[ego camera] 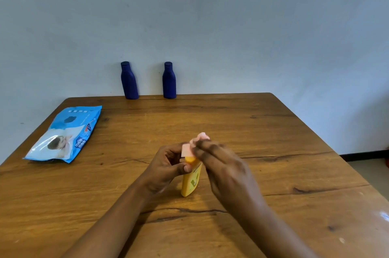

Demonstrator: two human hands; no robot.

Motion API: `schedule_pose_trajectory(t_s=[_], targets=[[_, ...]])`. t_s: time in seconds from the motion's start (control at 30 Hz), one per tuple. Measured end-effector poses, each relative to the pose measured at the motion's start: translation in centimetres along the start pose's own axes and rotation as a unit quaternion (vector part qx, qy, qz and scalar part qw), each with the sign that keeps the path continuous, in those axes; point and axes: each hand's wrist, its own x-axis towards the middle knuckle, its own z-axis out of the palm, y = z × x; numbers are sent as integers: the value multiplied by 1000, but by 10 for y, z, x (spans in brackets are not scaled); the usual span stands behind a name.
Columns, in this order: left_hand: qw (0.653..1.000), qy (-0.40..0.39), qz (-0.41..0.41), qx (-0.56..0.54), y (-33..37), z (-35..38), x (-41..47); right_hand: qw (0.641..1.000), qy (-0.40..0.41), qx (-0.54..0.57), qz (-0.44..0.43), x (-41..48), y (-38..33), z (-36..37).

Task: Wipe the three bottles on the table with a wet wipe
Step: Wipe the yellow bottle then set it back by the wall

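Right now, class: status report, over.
Left hand grips yellow bottle. Right hand holds wet wipe at its cap. Two blue bottles stand at far edge.

Yellow btl (190,182) upright, wipe (201,136) at cap; 2 blue btls (129,83) (169,83) rear

Soft daylight, blurred hands, wide-angle warp
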Motion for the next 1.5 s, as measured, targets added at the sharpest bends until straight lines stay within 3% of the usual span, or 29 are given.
schedule_pose_trajectory(t_s=[0.1,0.17,0.3,0.37,0.43,0.53,0.63,0.73,0.8,0.9,1.0,1.13,1.3,1.37,1.5], targets=[[1000,13,-8,-5,-3,-3,0,998,-7,12,-61,-6,-6,3],[1000,1,-5,4,-2,-2,1,999,3,2,-47,1,9,3],[996,59,-10,-60,-4,-6,0,979,67,69,177,20,44,-7],[988,104,-30,-113,-6,-10,-1,962,127,107,218,21,49,-7],[975,133,-59,-168,-8,-12,-2,960,166,111,198,20,41,-2],[960,143,-80,-228,-11,-10,0,978,152,78,116,23,21,20],[945,139,-73,-286,-14,-8,-2,996,84,19,-11,29,7,45],[940,113,-80,-312,-13,-10,-3,998,-21,-16,-49,25,14,59],[941,116,-97,-302,-12,-13,-3,999,-31,-23,-21,22,32,59],[945,130,-114,-279,-11,-12,-2,998,37,-35,41,23,50,47],[936,134,-116,-303,-12,-10,-2,995,97,-13,20,24,34,45],[926,116,-128,-335,-11,-12,-2,997,-11,-24,-70,9,17,65],[937,128,-135,-297,-11,-12,-4,997,-44,-41,-49,-2,36,55],[944,152,-126,-264,-9,-11,-5,999,-15,-32,-11,-4,42,46],[967,209,-78,-121,8,-5,-7,986,131,51,91,1,46,22]])
